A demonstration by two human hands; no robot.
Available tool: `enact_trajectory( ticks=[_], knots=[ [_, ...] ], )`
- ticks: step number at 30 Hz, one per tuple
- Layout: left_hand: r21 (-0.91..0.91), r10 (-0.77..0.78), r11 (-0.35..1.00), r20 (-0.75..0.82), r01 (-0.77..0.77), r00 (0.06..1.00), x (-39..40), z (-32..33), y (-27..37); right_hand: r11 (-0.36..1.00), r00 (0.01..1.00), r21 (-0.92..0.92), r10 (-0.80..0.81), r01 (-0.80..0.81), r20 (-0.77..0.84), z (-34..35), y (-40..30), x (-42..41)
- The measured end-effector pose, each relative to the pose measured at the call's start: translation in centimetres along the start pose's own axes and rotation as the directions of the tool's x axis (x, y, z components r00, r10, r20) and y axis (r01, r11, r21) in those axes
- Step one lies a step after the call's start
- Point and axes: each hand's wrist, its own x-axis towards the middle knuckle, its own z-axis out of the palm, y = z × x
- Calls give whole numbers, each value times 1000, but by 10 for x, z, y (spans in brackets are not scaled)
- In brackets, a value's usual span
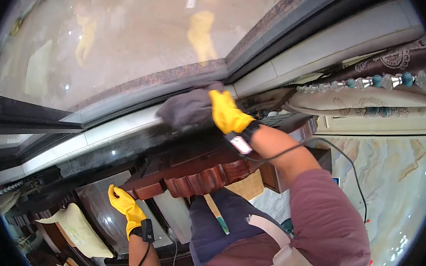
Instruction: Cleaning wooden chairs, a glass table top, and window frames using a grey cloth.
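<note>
My right hand, in a yellow rubber glove, grips a dark grey cloth. The bunched, blurred cloth lies against the lower corner of the dark window frame and over the white tiled sill. My left hand, gloved in the same yellow, is beside the left end of a carved reddish-brown wooden furniture back. Its fingers are loosely curled and apart, with nothing visible in them; whether it touches the wood cannot be told. Both gloves are mirrored in the window glass.
Draped curtains with a bead tieback hang at the right. Below left are a cream cushion on wooden seating and a shiny glass-like tabletop. A black cable loops from my right wrist. A marble-patterned floor shows at right.
</note>
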Motion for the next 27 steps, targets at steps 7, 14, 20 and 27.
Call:
enact_trajectory(
  ticks=[7, 14, 20, 27],
  knots=[
    [22, 15, 1000, -5, -14, 1000, -1, -3, -3, 571, 844, 807, 499, -150, -197, 47, 45, 33],
    [-53, -21, 998, 38, 23, 999, 1, -6, -8, 932, 955, 264, 191, -249, 227, 33, 1, 27],
    [-61, -51, 997, 21, 53, 998, -7, 0, 21, 865, 843, 325, 470, -382, -261, -32, 25, 3],
    [-44, -44, 998, 25, 45, 999, -3, 7, 18, 938, 884, -64, 342, -340, 320, 10, 130, 76]
  ],
)
